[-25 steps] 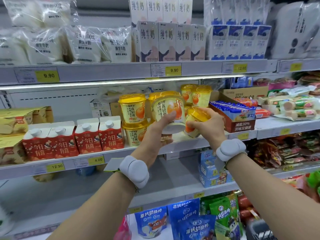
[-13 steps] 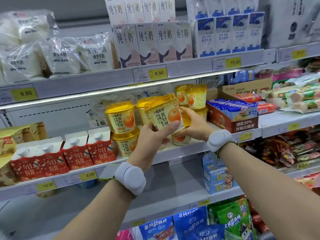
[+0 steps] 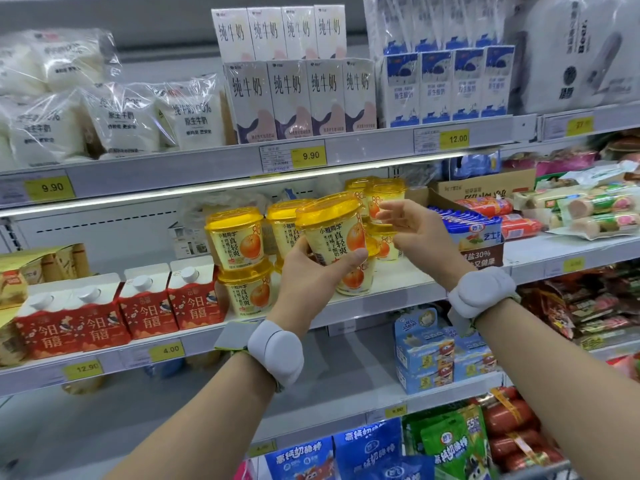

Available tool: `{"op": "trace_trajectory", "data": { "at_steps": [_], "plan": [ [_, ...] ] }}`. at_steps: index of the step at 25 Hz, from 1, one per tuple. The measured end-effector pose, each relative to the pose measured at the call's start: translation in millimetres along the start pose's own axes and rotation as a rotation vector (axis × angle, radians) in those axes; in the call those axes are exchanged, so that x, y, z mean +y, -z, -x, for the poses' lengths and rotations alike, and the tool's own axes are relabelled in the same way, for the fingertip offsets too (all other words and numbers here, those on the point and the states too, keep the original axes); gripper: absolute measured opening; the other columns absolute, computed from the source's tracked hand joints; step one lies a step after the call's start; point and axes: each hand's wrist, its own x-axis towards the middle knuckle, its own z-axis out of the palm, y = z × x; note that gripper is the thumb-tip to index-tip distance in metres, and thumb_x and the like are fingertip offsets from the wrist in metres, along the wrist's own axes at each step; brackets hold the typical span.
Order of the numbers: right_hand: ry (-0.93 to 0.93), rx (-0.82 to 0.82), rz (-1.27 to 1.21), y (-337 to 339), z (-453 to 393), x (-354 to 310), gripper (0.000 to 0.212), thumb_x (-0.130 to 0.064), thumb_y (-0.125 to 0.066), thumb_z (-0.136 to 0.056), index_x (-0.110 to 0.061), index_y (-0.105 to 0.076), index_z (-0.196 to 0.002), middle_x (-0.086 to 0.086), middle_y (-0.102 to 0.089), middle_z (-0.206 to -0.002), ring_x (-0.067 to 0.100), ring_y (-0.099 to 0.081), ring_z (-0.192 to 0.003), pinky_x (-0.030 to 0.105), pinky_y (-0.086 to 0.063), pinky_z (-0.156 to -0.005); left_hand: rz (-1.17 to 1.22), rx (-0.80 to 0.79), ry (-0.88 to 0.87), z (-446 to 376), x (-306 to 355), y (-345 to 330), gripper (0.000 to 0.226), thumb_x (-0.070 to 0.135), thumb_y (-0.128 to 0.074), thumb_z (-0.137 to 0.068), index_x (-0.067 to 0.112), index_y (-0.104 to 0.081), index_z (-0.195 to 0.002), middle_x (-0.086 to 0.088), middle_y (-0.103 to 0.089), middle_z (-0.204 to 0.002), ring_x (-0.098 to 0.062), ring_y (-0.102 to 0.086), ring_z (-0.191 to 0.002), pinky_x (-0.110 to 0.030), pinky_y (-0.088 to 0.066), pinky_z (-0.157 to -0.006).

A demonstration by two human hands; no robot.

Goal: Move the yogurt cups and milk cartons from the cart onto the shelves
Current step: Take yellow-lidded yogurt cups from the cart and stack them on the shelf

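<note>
Left hand [image 3: 308,271] grips a yellow-lidded yogurt cup [image 3: 334,230] printed 真轻爽, tilted above the middle shelf [image 3: 398,299] before stacked identical cups [image 3: 239,240]. Right hand [image 3: 415,230] hovers beside it, fingers spread. Price tags [image 3: 310,155] read 9.90; smaller label print is illegible.

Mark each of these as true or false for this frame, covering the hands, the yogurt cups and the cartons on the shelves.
1. The left hand grips a yellow-lidded yogurt cup. True.
2. The right hand holds a cup too. False: its fingers are spread and hold nothing.
3. The red cartons stand left of the stacked yogurt cups on the same shelf. True.
4. The held cup rests on the shelf. False: it is in the air, tilted, in front of the stacked cups.
5. The white milk cartons are on the shelf below the yogurt. False: they are above it.
</note>
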Motion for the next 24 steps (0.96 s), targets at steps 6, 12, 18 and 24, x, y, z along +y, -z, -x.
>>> {"op": "trace_trajectory", "data": {
  "at_steps": [6, 12, 18, 24],
  "plan": [
    [-0.075, -0.218, -0.076, 1.3, 19.4, -37.4, 0.077, -0.047, -0.077, -0.080, -0.027, -0.043, -0.146, -0.006, -0.061, -0.127, 0.011, -0.059, -0.119, 0.029, -0.052, -0.095, -0.092, -0.001, -0.128, -4.7, 4.5, -22.5, 0.053, 0.031, -0.093, -0.069, 0.026, -0.067, -0.115, 0.016, -0.073, -0.100, 0.009, -0.066, -0.086, -0.009, -0.054, -0.068],
    [-0.097, 0.086, -0.119, -9.5, 18.7, -30.5, 0.083, -0.031, -0.090, -0.070, -0.030, -0.044, -0.139, -0.013, -0.061, -0.120, 0.003, -0.058, -0.110, 0.015, -0.049, -0.078, -0.398, -0.176, -0.215, -15.8, 5.9, -16.0, 0.070, 0.040, -0.090, -0.071, 0.030, -0.054, -0.131, 0.018, -0.062, -0.118, 0.004, -0.060, -0.103, -0.017, -0.054, -0.084],
    [-0.184, 0.302, -0.310, -4.7, 3.5, -24.3, 0.078, -0.024, -0.089, -0.072, -0.022, -0.046, -0.137, -0.004, -0.063, -0.120, 0.006, -0.060, -0.107, 0.021, -0.052, -0.076, -0.942, -0.325, -0.123, -23.4, -15.6, -14.7, 0.088, 0.042, -0.076, -0.082, 0.019, -0.030, -0.154, -0.006, -0.034, -0.160, -0.029, -0.038, -0.145, -0.045, -0.043, -0.112],
    [-0.227, 0.302, -0.357, -21.2, -19.1, -16.8, 0.079, -0.020, -0.090, -0.072, -0.021, -0.045, -0.137, -0.001, -0.063, -0.122, 0.016, -0.061, -0.112, 0.027, -0.054, -0.080, -1.037, -0.291, -0.162, -21.9, -13.5, -14.3, 0.064, 0.043, -0.067, -0.082, 0.022, -0.044, -0.138, -0.004, -0.045, -0.144, -0.034, -0.055, -0.124, -0.049, -0.053, -0.098]
  ]
}}
